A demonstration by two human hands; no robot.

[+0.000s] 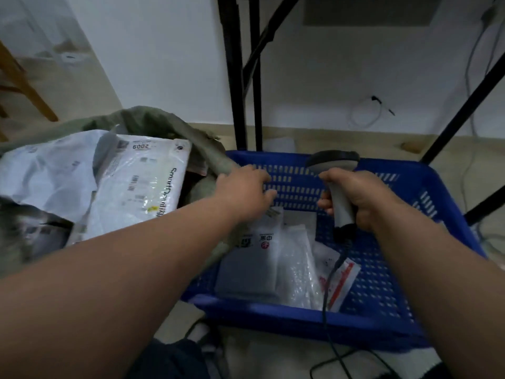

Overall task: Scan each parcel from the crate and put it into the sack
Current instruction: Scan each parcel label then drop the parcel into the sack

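Green sack (153, 119) sitting at 9 o'clock, already holding parcels. Left hand (246, 190) hovering relaxed, holding nothing, over grey parcel (246, 269) in crate (382, 285), long axis 12–6, nearer it. Right hand (360, 198) gripping scanner (334, 170) at 3 o'clock.

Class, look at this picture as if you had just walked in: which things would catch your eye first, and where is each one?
The bright blue crate on the floor at centre right stands out first, with white parcels lying in it. Above it the right hand grips a grey barcode scanner, while the left hand reaches over the crate's left side. At left, a green sack gapes open, already holding parcels.
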